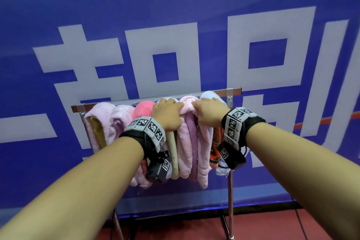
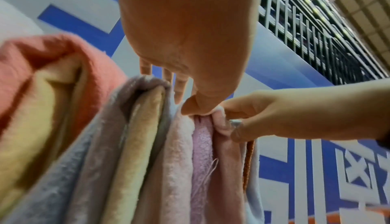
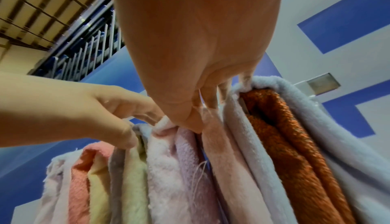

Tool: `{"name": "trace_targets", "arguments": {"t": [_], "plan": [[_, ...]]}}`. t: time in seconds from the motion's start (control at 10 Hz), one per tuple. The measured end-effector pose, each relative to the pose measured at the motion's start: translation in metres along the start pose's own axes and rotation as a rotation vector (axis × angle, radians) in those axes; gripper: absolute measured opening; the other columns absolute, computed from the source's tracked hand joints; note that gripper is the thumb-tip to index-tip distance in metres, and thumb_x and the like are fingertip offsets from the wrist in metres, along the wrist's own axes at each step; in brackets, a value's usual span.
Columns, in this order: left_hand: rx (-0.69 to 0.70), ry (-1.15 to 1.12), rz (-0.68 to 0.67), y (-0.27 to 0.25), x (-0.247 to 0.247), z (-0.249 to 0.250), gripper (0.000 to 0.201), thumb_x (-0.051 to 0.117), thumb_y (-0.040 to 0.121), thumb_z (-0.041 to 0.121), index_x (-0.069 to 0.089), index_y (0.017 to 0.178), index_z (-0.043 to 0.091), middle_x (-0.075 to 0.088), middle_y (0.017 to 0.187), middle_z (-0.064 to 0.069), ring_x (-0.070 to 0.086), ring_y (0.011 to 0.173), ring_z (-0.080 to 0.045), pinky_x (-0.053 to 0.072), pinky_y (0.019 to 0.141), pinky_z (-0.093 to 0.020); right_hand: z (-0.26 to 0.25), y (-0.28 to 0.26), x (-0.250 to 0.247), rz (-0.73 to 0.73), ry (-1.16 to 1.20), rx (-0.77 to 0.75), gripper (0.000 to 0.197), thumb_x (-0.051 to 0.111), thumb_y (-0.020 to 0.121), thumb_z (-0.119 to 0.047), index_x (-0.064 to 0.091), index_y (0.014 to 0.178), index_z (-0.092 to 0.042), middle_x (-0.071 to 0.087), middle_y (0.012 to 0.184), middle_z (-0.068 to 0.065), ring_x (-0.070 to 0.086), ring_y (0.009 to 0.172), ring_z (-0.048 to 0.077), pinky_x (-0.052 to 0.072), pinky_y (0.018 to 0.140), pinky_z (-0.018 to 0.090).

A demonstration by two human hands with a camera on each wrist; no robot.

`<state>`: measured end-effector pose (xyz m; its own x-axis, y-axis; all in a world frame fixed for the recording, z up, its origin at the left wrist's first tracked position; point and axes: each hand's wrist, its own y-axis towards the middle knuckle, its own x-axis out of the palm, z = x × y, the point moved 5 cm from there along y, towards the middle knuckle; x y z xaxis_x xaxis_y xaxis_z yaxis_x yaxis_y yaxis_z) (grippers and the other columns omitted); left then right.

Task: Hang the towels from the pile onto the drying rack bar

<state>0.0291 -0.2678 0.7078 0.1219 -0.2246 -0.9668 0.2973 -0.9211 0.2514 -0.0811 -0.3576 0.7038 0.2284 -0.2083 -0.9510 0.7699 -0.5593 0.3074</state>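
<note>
Two hands, left hand (image 1: pixel 167 113) at 9 o'clock and right hand (image 1: pixel 209 112) at 3, pinch the fluffy pale-pink towel (image 1: pixel 188 134) atop the crowded chrome rack bar (image 1: pixel 232 90), apparently seating its fold.

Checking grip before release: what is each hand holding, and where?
Both the left hand and right hand pinch the pale pink towel at its top fold over the bar.

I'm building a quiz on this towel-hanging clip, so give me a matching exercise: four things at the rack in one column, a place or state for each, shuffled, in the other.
Things:
1. left hand
2. orange towel
3. coral towel
4. light pink towel

Places or states:
A. folded inside a pale blue towel
B. just left of the left hand
C. pinched by both hands
D. on the towel tops, beside the right hand

Pairs: 1-D, 2-A, 3-B, 4-C
</note>
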Motion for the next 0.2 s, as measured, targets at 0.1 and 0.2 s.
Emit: {"name": "trace_targets", "arguments": {"t": [0.1, 0.2], "plan": [[-0.025, -0.067, 0.025, -0.02, -0.012, -0.005, 0.062, 0.053, 0.083, 0.02, 0.045, 0.142, 0.038, 0.043, 0.144, 0.001, 0.032, 0.133, -0.03, 0.032, 0.106, -0.048, -0.005, -0.016, -0.005, 0.028, 0.085, 0.015, 0.036, 0.052, 0.077, -0.027, 0.054, 0.113, -0.03, 0.059, 0.109, 0.0, 0.052, 0.108, 0.024, 0.042, 0.091, 0.042], [-0.058, -0.098, 0.061, -0.04, -0.03, -0.01, 0.062, 0.051, 0.084, 0.019, 0.043, 0.143, 0.038, 0.043, 0.145, 0.001, 0.033, 0.135, -0.03, 0.032, 0.106, -0.048, -0.01, -0.03, -0.015, 0.033, 0.2, 0.031, 0.051, 0.056, 0.077, -0.029, 0.051, 0.127, -0.031, 0.06, 0.119, 0.002, 0.052, 0.115, 0.025, 0.046, 0.094, 0.046]]}}
